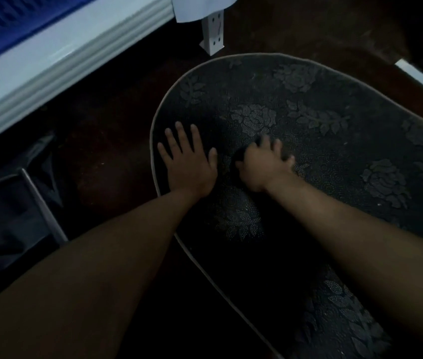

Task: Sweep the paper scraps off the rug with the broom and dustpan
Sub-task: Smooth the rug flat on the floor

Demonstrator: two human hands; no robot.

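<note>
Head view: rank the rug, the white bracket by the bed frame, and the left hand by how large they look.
1. rug
2. left hand, though nearness to the camera may enlarge it
3. white bracket

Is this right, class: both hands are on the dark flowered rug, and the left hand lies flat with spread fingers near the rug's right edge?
Not quite. In the head view the left hand lies flat with spread fingers near the left edge of the rug; the right hand is beside it on the rug.
</note>
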